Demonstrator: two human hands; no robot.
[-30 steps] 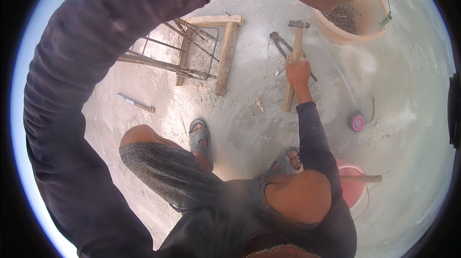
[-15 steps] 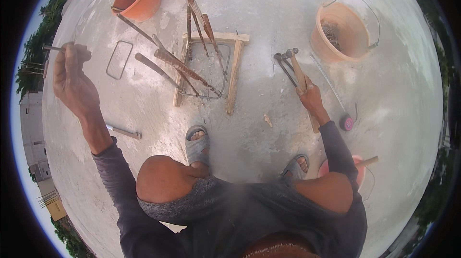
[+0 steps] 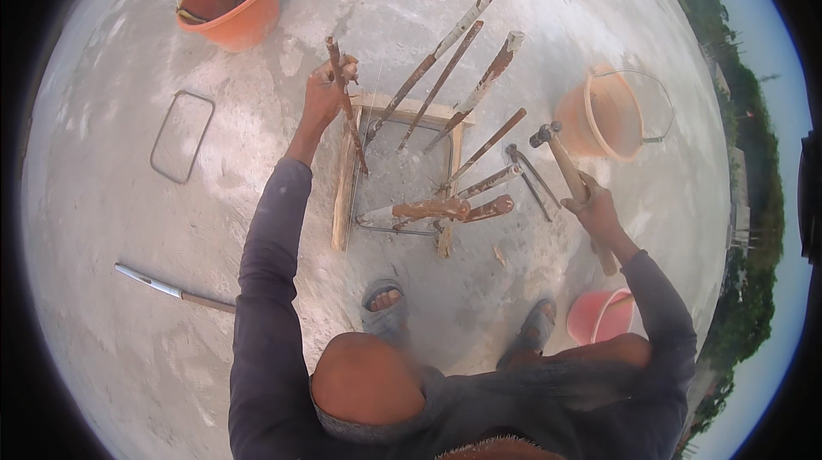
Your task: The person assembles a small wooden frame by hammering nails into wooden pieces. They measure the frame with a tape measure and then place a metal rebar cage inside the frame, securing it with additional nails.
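Note:
My left hand is closed around a short rusty metal rod held upright at the left side of a wooden frame. Whether the rod's lower end touches the floor, I cannot tell. Several other rusty, paint-flaked rods stand or lean at angles inside the frame, around a bent metal loop on the concrete. My right hand grips the wooden handle of a ball-peen hammer, its head raised right of the frame. Beside the hammer lies a dark bent metal bar.
An orange bucket with sticks stands at the far left, another orange bucket at the far right. A rectangular metal loop and a long silver-ended tool lie on the left. A pink bucket is near my right knee.
My left hand has come from the far left to the frame with the rod. My right hand keeps the hammer, and the whole view has turned and tilted.

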